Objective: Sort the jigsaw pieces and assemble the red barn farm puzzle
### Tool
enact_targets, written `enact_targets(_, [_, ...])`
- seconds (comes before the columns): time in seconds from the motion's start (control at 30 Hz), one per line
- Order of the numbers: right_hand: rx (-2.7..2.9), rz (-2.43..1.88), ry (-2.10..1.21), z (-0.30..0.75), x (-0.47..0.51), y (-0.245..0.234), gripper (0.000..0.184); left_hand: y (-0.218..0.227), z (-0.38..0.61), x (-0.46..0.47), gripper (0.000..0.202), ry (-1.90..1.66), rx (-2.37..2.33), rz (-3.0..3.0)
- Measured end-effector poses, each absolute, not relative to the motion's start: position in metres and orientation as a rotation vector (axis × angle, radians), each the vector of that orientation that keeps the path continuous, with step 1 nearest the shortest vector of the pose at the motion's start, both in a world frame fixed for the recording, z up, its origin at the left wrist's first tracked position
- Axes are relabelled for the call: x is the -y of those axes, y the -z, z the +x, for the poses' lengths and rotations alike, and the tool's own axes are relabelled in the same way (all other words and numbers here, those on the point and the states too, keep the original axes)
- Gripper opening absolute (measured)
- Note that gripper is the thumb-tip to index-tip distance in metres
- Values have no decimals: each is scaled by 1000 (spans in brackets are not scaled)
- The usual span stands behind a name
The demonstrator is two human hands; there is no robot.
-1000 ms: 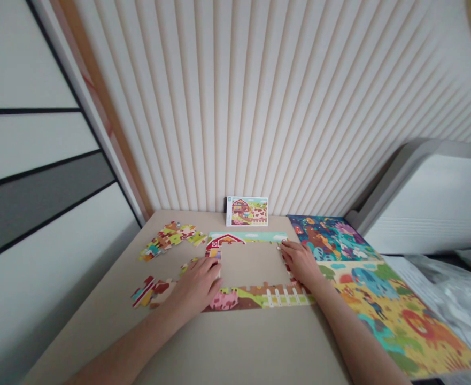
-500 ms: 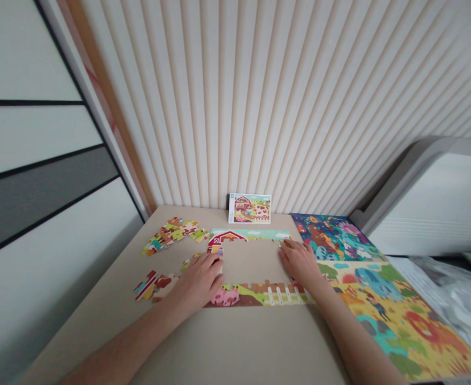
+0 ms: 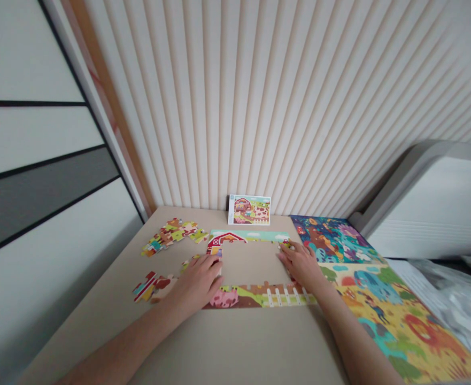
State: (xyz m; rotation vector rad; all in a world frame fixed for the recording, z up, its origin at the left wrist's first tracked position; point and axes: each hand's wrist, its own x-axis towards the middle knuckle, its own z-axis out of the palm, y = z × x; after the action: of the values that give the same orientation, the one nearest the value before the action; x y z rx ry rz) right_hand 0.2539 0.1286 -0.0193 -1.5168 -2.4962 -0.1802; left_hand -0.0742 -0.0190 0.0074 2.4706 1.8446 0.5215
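Observation:
A farm jigsaw puzzle [image 3: 255,297] lies on the table with its border joined into a rectangle around a bare middle. Along the top show a red barn and sky; a pink pig and white fence run along the bottom. My left hand [image 3: 200,280] rests palm down over the left border, its fingers stretched forward and covering part of it. On the right border lies my right hand [image 3: 300,263], fingers extended and flat on the pieces there. Loose puzzle pieces [image 3: 176,232] sit at the back left, and more loose pieces [image 3: 151,286] lie beside my left wrist.
A picture box [image 3: 251,210] with the farm scene stands against the ribbed wall panel [image 3: 235,96]. Two assembled puzzles, a dark blue one [image 3: 333,235] and a yellow animal one [image 3: 383,307], lie on the right. Beyond them is clear plastic wrapping [image 3: 452,299].
Both hands stay on the puzzle's side borders, with hardly any movement. The view shifts very slightly.

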Motion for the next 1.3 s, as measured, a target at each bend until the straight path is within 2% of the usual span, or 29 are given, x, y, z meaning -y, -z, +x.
enact_targets(0.53, [2562, -1446, 72, 267, -134, 22, 42, -8, -74, 20, 23, -474, -1848, 2483])
enact_targets(0.73, [2490, -1461, 58, 270, -138, 31, 50, -8, -77, 20, 22, -512, -1812, 2477])
enact_targets(0.83, [2525, -1477, 50, 273, -141, 37, 50, -5, -83, 19, 32, -522, -1801, 2467])
enact_targets(1.0, [2533, -1513, 15, 276, -146, 43, 55, -5, -104, 20, 72, -383, -1638, 2540])
enact_targets(1.17, [2574, -1434, 29, 282, -154, 50, 53, -5, -113, 17, 85, -353, -1614, 2517])
enact_targets(1.3, [2550, -1402, 26, 284, -158, 55, 53, -3, -111, 16, 86, -401, -1599, 2516])
